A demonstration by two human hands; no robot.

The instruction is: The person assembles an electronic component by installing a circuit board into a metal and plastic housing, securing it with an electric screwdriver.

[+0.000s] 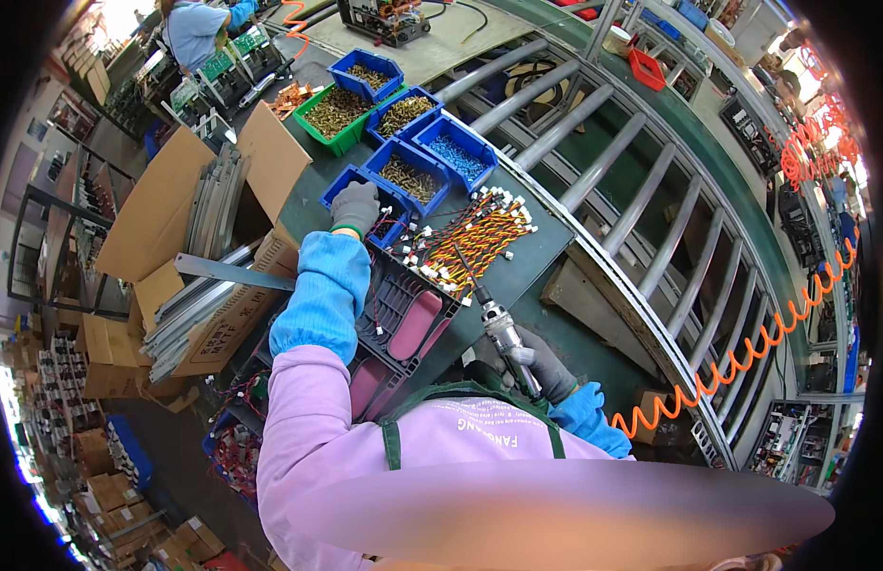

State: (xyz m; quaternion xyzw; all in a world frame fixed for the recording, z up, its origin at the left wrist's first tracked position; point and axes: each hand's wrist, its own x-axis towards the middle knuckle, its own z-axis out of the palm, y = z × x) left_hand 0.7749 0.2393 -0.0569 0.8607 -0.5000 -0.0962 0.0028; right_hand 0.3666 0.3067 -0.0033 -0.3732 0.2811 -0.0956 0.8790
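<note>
My left hand (356,206), in a grey glove, reaches down into the nearest blue bin (331,193). Its fingertips are hidden, so what they touch is not visible. Gripped in my right hand (548,366), also gloved, is a silver power screwdriver (499,328) with its long bit angled toward the far left. Just beyond the bit lies a bundle of red, yellow and black wire leads (484,228) with white connectors. Behind my left hand stand more blue bins and a green bin (340,145) of brass-coloured screws. One blue bin (483,173) contains small blue parts.
Left of the bench, an open cardboard box (227,328) holds metal strips, one jutting toward my left arm. Black plastic housings (394,295) with pink panels sit below that arm. A roller conveyor (641,209) curves along the right, near an orange coiled hose (746,390). Another person (196,33) works at far left.
</note>
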